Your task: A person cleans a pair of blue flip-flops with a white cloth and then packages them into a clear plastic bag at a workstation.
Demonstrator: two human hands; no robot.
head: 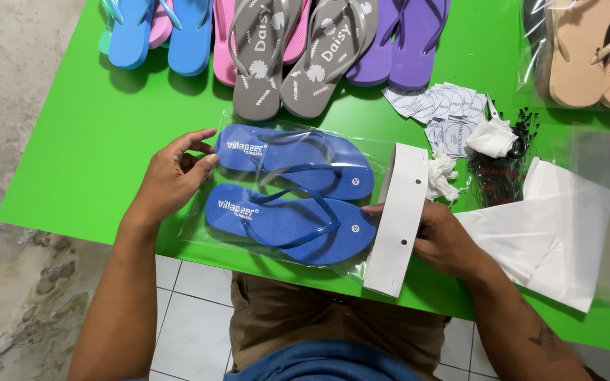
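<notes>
Clear plastic under the fingertips: the left hand (172, 178) rests at the heel end of a transparent bag (206, 229), its fingers curled loosely against the bag's edge, thumb raised above them; whether it pinches the film or merely steadies it cannot be told. Inside the bag, a pair of dark blue flip-flops (291, 194) lies side by side, heels toward the left hand, toes toward the right, with white lettering at each heel. The right hand (446, 240) is closed on a folded white card header (398, 219), fingers beneath and thumb hidden behind it; the card stands at the toe end of the bag, along its open mouth, with small punched holes near its lower edge. Bag and hands lie at the near edge of a bright green table (79, 162). Just right of the card: crumpled white paper scraps (440, 176), a stack of round white labels (439, 106), a bundle of black plastic tag fasteners (503, 173), and flat white sheets (552, 233) under more clear bags. Along the far edge, left to right: light blue flip-flops (157, 32) over pink ones, grey flip-flops (294, 60) with white flower print, purple flip-flops (404, 39), and a bagged beige pair (591, 53). Below the table edge, white floor tiles (185, 317) and the person's brown shorts.
</notes>
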